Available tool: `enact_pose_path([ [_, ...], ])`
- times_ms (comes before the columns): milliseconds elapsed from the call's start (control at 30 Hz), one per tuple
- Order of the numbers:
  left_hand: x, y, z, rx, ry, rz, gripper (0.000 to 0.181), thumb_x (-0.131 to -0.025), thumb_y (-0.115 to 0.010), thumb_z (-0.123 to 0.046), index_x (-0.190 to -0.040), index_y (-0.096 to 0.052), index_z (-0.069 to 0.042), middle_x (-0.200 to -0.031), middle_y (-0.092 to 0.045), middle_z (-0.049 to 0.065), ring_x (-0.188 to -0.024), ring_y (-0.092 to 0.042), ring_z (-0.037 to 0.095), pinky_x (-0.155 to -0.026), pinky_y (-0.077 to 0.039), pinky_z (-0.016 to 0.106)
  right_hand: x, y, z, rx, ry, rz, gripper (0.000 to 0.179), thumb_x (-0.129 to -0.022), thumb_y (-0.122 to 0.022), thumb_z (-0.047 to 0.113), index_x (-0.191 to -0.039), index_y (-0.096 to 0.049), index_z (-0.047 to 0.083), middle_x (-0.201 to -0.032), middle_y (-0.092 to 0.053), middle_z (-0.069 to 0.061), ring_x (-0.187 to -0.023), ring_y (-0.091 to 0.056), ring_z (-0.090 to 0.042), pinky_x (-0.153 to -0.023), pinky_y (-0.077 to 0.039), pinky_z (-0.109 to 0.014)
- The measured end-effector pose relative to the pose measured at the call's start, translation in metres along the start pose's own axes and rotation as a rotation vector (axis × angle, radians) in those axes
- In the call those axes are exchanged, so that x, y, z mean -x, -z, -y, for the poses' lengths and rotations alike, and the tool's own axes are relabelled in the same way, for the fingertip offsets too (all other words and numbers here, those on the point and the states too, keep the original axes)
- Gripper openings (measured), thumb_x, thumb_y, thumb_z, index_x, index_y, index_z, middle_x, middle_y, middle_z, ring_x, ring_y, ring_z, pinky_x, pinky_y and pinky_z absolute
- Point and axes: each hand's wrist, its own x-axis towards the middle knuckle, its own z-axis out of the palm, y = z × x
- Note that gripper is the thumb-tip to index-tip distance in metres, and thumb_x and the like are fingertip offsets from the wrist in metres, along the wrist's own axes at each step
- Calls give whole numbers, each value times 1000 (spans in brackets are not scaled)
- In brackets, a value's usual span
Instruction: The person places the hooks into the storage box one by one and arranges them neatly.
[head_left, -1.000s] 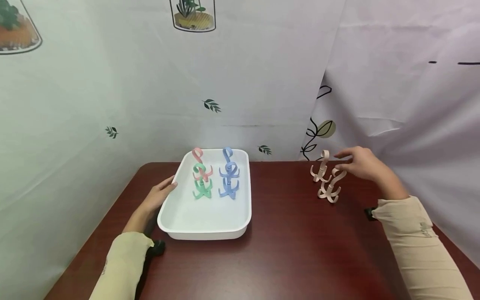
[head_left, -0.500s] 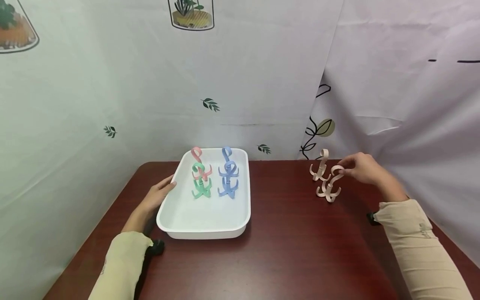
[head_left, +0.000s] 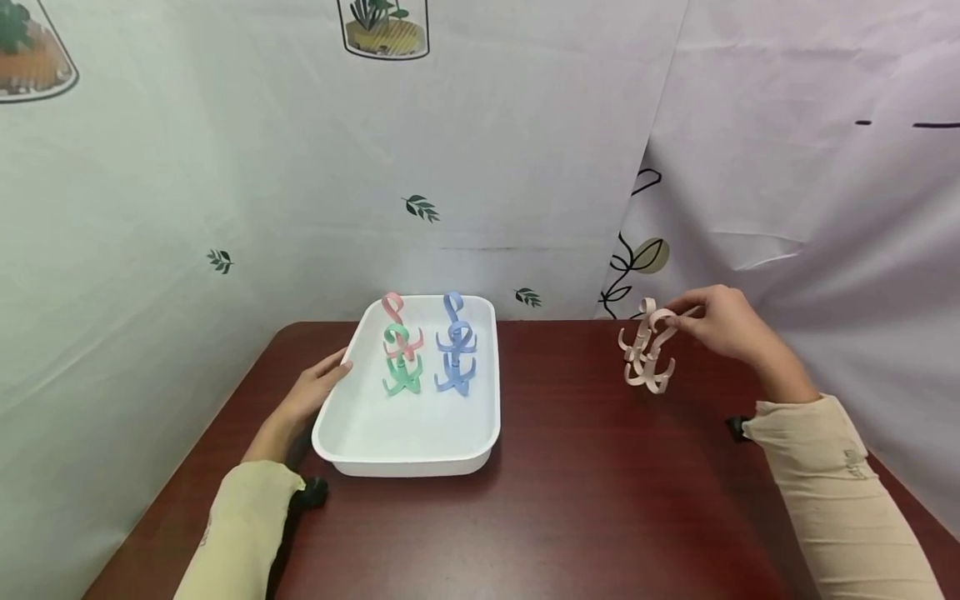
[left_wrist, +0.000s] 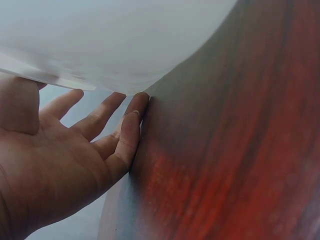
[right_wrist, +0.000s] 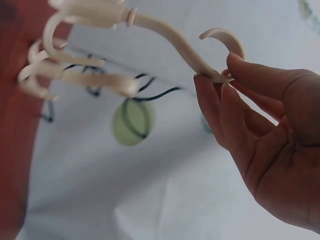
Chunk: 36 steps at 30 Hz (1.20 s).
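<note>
My right hand pinches the curved top of a beige multi-pronged hanging hook between thumb and fingertips. In the right wrist view, this hook slants away from the fingers, its prongs at the far end. A second beige hook stands just behind it on the table, partly covered in the head view. My left hand holds the left side of a white tray, thumb at the rim and fingers under it against the wall. The left wrist view shows these fingers slightly bent.
In the tray's far half stand a pink hook, a green hook and two blue hooks. The dark red table meets a pale printed curtain at the back.
My right hand has closed on the nearer beige hook's curved top and raised it slightly, moving it left toward the other beige hook. My left hand and the tray stay put.
</note>
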Motion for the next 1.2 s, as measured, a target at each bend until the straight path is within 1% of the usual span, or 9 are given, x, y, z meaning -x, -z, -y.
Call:
enact_pose_path([
  [167, 1, 0, -2, -10, 1, 2, 64, -105, -45, -42, -158, -24, -14, -148, -43, 28, -121, -57, 38, -83, -54, 34, -7, 3, 33, -33, 63, -22, 16, -90, -74, 14, -101, -77, 4, -81, -73, -9, -50, -58, -11, -49, -45, -26],
  [367, 2, 1, 1, -19, 0, -12, 66, -105, -45, -44, -158, -25, -12, -147, -43, 29, -119, -59, 36, -82, -54, 32, -26, -7, 79, -58, 132, -32, 14, -89, -75, 13, -101, -78, 6, -87, -75, -9, -65, -68, -12, -56, -47, -24],
  [467, 2, 1, 2, -16, -2, -12, 64, -105, -45, -43, -158, -26, -12, -147, -44, 29, -117, -59, 34, -81, -54, 32, -35, -16, 100, -117, 137, 6, 16, -90, -74, 11, -104, -77, 5, -90, -75, -10, -64, -68, -13, -51, -47, -26],
  [633, 0, 0, 3, -17, -8, -16, 65, -105, -46, -43, -158, -27, -12, -146, -45, 28, -117, -59, 35, -82, -54, 32, -49, -34, 135, -194, 186, 59, 16, -90, -74, 10, -105, -77, 5, -92, -75, -10, -63, -66, -12, -49, -48, -28],
  [800, -2, -1, 2, -12, -6, -21, 65, -104, -47, -44, -158, -27, -12, -147, -44, 28, -118, -59, 36, -82, -54, 33, -60, -63, 167, -249, 234, 109, 16, -90, -72, 8, -105, -76, 3, -90, -74, -9, -53, -64, -20, -49, -52, -30],
  [867, -2, -1, 1, -10, -7, -24, 65, -105, -46, -43, -157, -27, -11, -146, -44, 29, -118, -59, 36, -82, -54, 33, -64, -76, 180, -260, 258, 128, 16, -90, -72, 7, -105, -75, 1, -90, -74, -9, -53, -65, -21, -49, -53, -28],
  [1033, -3, -2, 0, 1, -11, -21, 63, -105, -47, -40, -157, -28, -11, -147, -44, 29, -119, -58, 38, -82, -55, 34, -68, -112, 209, -234, 301, 187, 17, -90, -74, 10, -105, -75, 2, -95, -75, -7, -67, -68, -11, -56, -53, -21],
  [1167, -2, -2, 0, -6, -1, -25, 64, -105, -47, -42, -157, -28, -12, -147, -44, 28, -120, -58, 38, -82, -55, 34, -70, -141, 229, -213, 309, 238, 17, -90, -74, 11, -105, -74, 3, -95, -74, -5, -76, -68, -12, -62, -52, -19],
  [1200, -2, -2, 0, -8, 1, -27, 64, -105, -47, -42, -157, -28, -12, -147, -44, 28, -120, -58, 38, -82, -55, 34, -71, -148, 234, -214, 310, 245, 16, -90, -74, 11, -103, -74, 3, -94, -75, -5, -75, -69, -13, -63, -51, -18],
])
